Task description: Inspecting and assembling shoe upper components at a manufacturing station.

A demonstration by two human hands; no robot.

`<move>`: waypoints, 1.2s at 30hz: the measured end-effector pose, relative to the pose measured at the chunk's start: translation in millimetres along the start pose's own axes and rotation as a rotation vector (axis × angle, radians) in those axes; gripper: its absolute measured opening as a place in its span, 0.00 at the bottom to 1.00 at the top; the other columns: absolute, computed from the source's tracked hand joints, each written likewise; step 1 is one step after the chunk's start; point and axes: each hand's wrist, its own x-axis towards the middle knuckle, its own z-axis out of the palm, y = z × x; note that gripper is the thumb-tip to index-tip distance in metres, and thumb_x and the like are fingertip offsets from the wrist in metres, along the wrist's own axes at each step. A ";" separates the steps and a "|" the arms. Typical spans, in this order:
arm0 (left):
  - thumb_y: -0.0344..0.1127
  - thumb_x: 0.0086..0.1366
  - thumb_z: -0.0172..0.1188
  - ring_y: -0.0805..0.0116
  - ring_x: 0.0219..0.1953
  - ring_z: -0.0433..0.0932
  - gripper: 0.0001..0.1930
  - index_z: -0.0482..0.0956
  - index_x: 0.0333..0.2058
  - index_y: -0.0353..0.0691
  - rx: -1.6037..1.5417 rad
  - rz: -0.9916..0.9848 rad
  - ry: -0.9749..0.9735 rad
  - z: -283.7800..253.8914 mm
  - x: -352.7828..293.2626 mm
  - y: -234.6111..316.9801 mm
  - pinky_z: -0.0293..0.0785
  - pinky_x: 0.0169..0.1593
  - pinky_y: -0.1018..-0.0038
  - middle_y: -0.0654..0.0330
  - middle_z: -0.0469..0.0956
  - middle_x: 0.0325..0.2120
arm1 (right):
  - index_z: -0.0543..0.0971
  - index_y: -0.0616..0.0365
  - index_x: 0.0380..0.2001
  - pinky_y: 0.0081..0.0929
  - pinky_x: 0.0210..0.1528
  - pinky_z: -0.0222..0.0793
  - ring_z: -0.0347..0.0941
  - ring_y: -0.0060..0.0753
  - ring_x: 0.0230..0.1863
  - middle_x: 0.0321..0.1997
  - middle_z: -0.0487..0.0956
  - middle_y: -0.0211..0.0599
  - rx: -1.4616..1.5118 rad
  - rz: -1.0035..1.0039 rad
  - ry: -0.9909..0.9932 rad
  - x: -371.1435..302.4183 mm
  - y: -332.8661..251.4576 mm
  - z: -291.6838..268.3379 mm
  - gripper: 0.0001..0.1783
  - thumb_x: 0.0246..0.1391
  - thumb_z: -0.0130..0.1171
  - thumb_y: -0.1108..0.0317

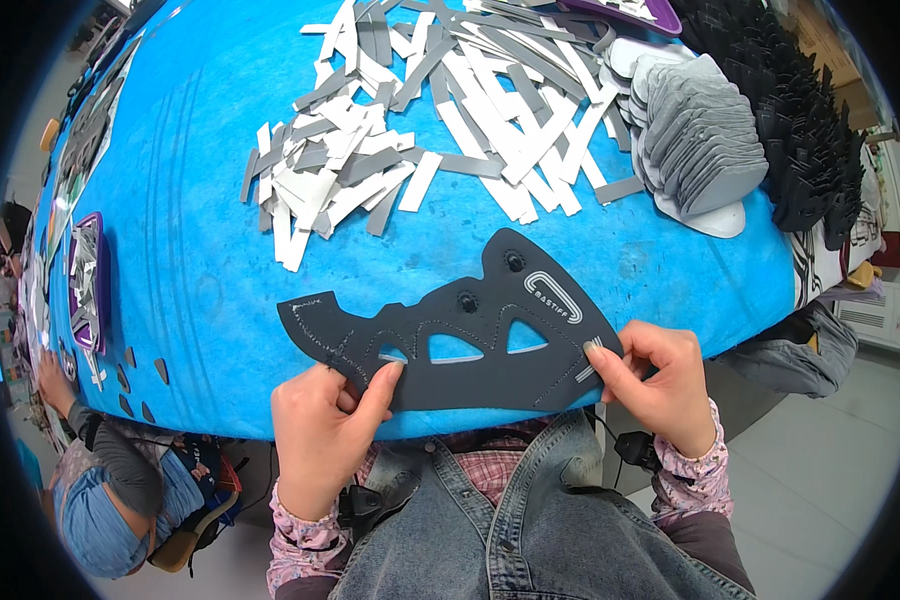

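Observation:
Between my two hands is a flat black shoe-upper piece point(450, 383), stitched, with three cut-out windows, two round black dots and a pale printed mark near its right end. My left hand point(320, 425) pinches its lower left edge, thumb on top and fingers underneath. At the right end, my right hand point(660, 385) pinches the edge the same way, its thumb on the face of the piece. The piece lies over the near edge of the blue-covered table point(205, 330). Most of my fingertips are hidden beneath it.
Loose white and grey strips point(370, 165) are heaped at the far middle. Right of them stand stacked grey rounded pieces point(700, 135) and a tall pile of black pieces point(790, 110). A purple tray point(98, 270) holds scraps at the left, near another person point(120, 480).

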 end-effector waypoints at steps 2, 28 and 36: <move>0.37 0.49 0.67 0.70 0.08 0.67 0.21 0.64 0.08 0.36 0.015 0.010 0.042 1.3 0.1 0.3 0.55 0.13 0.76 0.60 0.67 0.06 | 0.69 0.62 0.12 0.10 0.12 0.54 0.67 0.10 0.12 0.10 0.71 0.28 0.002 0.003 -0.003 0.6 -0.8 0.9 0.15 0.48 0.60 0.71; 0.33 0.57 0.59 0.65 0.36 0.76 0.14 0.71 0.40 0.32 -1.189 -0.156 -0.258 0.4 -35.8 -3.9 0.78 0.33 0.73 0.50 0.74 0.40 | 0.75 0.66 0.32 0.12 0.21 0.66 0.71 0.17 0.20 0.23 0.76 0.33 0.624 -0.129 0.078 -33.1 12.0 22.4 0.07 0.53 0.55 0.71; 0.35 0.59 0.57 0.66 0.32 0.77 0.17 0.70 0.43 0.30 -1.275 -0.176 -0.281 12.4 -48.4 4.0 0.77 0.29 0.75 0.52 0.75 0.35 | 0.73 0.67 0.37 0.22 0.34 0.68 0.72 0.23 0.30 0.29 0.76 0.38 1.109 -0.220 -0.064 -44.5 1.6 22.6 0.12 0.58 0.49 0.67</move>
